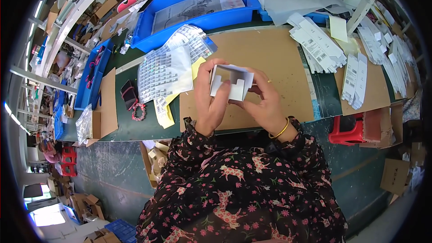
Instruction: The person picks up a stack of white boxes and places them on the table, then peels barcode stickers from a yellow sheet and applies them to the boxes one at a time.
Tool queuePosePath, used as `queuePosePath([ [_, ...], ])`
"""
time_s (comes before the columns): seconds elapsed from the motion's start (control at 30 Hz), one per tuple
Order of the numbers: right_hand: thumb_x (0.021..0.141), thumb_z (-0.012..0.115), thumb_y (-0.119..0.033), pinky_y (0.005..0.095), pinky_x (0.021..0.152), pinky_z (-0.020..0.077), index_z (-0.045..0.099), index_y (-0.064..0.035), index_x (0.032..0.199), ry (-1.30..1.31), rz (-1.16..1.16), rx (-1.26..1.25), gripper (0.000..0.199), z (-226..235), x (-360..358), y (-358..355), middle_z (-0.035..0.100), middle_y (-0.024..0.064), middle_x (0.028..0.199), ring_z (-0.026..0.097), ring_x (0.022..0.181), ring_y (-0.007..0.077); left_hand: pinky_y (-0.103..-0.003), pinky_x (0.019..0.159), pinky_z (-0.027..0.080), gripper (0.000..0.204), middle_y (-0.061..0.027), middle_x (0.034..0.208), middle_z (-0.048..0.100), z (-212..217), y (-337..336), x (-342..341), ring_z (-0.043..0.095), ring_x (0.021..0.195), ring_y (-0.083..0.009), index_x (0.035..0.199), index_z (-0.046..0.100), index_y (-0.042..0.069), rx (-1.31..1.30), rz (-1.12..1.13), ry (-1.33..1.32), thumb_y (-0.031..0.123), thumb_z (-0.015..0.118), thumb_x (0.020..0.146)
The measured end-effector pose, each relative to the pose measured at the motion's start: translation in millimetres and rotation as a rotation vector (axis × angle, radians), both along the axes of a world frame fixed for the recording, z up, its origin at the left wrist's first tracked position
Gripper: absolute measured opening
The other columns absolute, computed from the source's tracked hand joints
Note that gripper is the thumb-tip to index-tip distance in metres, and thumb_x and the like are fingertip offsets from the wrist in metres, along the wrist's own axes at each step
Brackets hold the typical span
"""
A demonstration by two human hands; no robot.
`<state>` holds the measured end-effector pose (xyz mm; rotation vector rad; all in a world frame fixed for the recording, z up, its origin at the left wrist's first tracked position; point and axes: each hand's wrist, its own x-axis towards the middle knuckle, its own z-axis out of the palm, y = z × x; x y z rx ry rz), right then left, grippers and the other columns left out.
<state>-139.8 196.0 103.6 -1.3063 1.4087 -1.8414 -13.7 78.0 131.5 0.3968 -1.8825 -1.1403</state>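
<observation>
black flower-printed cloth [234,193] fills the bottom centre of the frame. at mid-frame is an open white cardboard box [236,92]: the half-curled left hand [209,102] grips its left side, thumb at the opening, and the half-curled right hand [267,103] holds its right. beneath lies a flat brown cardboard sheet [283,63]; flat white printed cartons [318,45] lie upper right, a blue plastic tray [231,16] top centre.

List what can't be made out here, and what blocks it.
All in the head view:
- White box, far end: turned away from the camera.
- Right hand, some fingertips: hidden behind the box.
- Printed sheet, its small print: too small to read.
- Carton, right side: hidden by the floral garment.
- Person in pink, hands: too small and distant.
</observation>
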Motion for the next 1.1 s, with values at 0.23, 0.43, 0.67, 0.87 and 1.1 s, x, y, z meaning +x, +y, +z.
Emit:
queuePosePath([
  [0.23, 0.099, 0.068, -0.003, 0.0270, 0.077, 0.0577, 0.060, -0.0034, 0.135, -0.385, 0.235, 0.065, 0.037, 6.0, -16.9, 6.0, 0.066, 0.0053, 0.119, 0.067, 0.099, 0.0128, -0.035, 0.098, 0.046, 0.035, -0.0119, 0.111, 0.065, -3.3, 5.0, -5.2, 0.060, 0.108, -0.0232, 0.115, 0.065, -0.003, 0.067, 0.076, 0.010, 0.007, 0.050, 0.085],
  [0.43, 0.103, 0.061, -0.004, 0.0199, 0.061, 0.0497, 0.062, -0.0041, 0.112, -0.368, 0.022, 0.059, 0.009, 12.3, -7.3, 3.4, 0.067, 0.0013, 0.105, 0.062, 0.081, 0.0044, -0.044, 0.096, 0.049, 0.038, -0.0204, 0.117, 0.063, -5.5, 15.6, -9.6, 0.061, 0.110, -0.0389, 0.128, 0.061, -0.002, -0.275, 0.085, -0.064, 0.003, 0.058, 0.091],
  [0.67, 0.102, 0.059, -0.001, 0.0228, 0.068, 0.0521, 0.061, -0.0047, 0.109, -0.528, 0.053, 0.072, 0.009, 6.6, -23.6, 15.9, 0.068, 0.0019, 0.104, 0.063, 0.084, 0.0066, -0.043, 0.099, 0.051, 0.067, -0.0195, 0.132, 0.060, 26.0, 7.0, 12.2, 0.060, 0.119, -0.0392, 0.141, 0.061, 0.008, -0.440, -0.298, -0.262, 0.030, 0.088, 0.084],
  [0.87, 0.100, 0.059, 0.002, 0.0200, 0.062, 0.0504, 0.063, -0.0001, 0.121, -0.505, -0.015, 0.110, 0.021, 30.3, -6.1, 17.2, 0.067, 0.0063, 0.110, 0.065, 0.082, 0.0062, -0.047, 0.094, 0.052, 0.070, -0.0202, 0.124, 0.059, 7.0, -0.4, 15.4, 0.061, 0.116, -0.0416, 0.137, 0.060, 0.016, -0.524, -0.270, -0.255, 0.039, 0.090, 0.078],
  [1.1, 0.099, 0.067, 0.000, 0.0248, 0.084, 0.0533, 0.061, -0.0014, 0.131, 0.173, 0.125, 0.075, 0.033, 43.5, -23.5, 34.1, 0.067, 0.0078, 0.121, 0.065, 0.103, 0.0099, -0.046, 0.091, 0.054, 0.078, -0.0172, 0.121, 0.062, 2.0, -7.8, 19.2, 0.064, 0.112, -0.0413, 0.133, 0.058, 0.010, -0.333, -0.326, -0.272, 0.033, 0.096, 0.070],
])
